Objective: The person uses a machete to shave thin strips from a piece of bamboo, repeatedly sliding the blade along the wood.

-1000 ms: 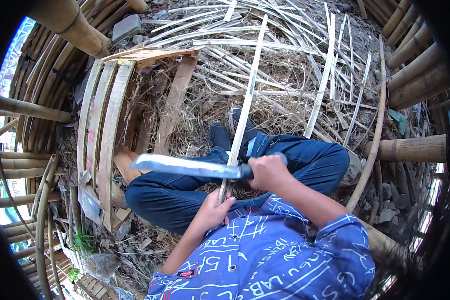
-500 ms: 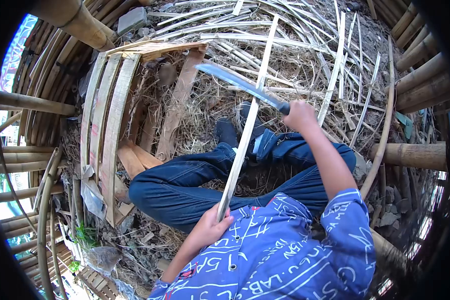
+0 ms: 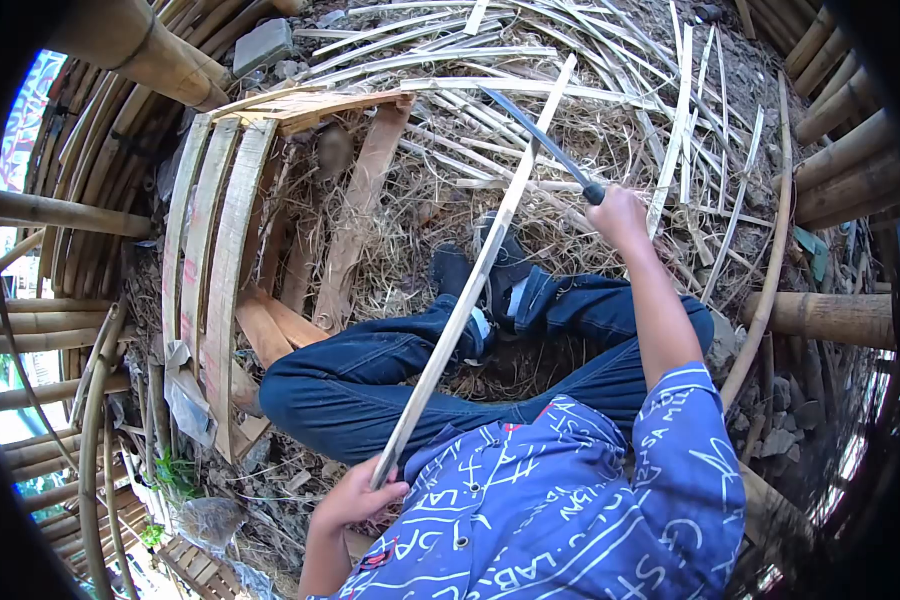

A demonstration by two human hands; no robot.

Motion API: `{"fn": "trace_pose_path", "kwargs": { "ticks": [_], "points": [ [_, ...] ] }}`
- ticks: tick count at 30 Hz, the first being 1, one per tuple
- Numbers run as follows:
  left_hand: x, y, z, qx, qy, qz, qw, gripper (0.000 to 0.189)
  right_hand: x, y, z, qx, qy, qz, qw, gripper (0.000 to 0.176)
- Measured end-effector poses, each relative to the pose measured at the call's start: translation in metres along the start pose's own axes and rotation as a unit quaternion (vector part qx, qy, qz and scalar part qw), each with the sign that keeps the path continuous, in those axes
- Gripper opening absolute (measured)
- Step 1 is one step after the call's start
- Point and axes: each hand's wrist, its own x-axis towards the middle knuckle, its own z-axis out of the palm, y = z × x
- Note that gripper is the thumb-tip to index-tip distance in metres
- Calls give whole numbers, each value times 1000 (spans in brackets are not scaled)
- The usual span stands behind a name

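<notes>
A wide heap of split bamboo and dry shavings covers the ground ahead, ringed by thick bamboo poles at the right and left edges of the view. To the left stands a curved frame of pale slats, with a few flat boards leaning inside it. The person sits in the middle of this with legs in blue jeans folded in front and dark shoes resting on the shavings. A long bamboo strip runs on a slant from low on the left, over the knees and shoes, up to a tip far out above the heap. The machete is raised out in front, its blade pointing up and left and crossing the upper part of the strip; whether the edge bites into the strip cannot be told. The right hand, arm stretched forward, has its fingers wrapped tight round the machete's dark handle. The left hand, close to the body beside the blue printed shirt, has its fingers curled firmly round the strip's lower end.
</notes>
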Motion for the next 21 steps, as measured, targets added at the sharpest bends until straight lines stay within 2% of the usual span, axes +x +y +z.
{"fn": "trace_pose_path", "kwargs": {
  "ticks": [1,4,6,9,11,12,13,14,15,17,18,21],
  "points": [
    [0,7,3,-21,23,26,999,26,-15,-4,3,28,8,-18,999,32],
    [7,27,9,-73,36,24,996,27,-76,-15,14,150,-17,-102,983,29],
    [15,37,19,85,42,167,981,26,-133,-33,9,204,-53,-162,964,25],
    [19,50,39,70,49,159,984,27,-208,-64,-21,251,-135,-247,926,21],
    [25,53,47,115,50,172,977,26,-237,-72,-26,239,-160,-331,899,20],
    [31,54,52,116,58,227,965,26,-243,-76,-34,240,-158,-327,900,20],
    [37,55,55,115,64,282,950,25,-248,-80,-45,195,-160,-363,897,22],
    [46,54,55,171,69,262,947,25,-250,-80,-51,147,-162,-398,891,23],
    [53,55,57,171,67,263,947,25,-247,-80,-53,146,-160,-397,892,23],
    [66,65,65,70,76,221,970,27,-234,-81,-56,55,-179,-403,896,25],
    [69,74,69,3,50,217,975,29,-229,-82,-52,37,-178,-395,901,25],
    [94,71,68,-22,27,254,967,26,-209,-86,-50,-18,-197,-371,907,25]
  ]
}}
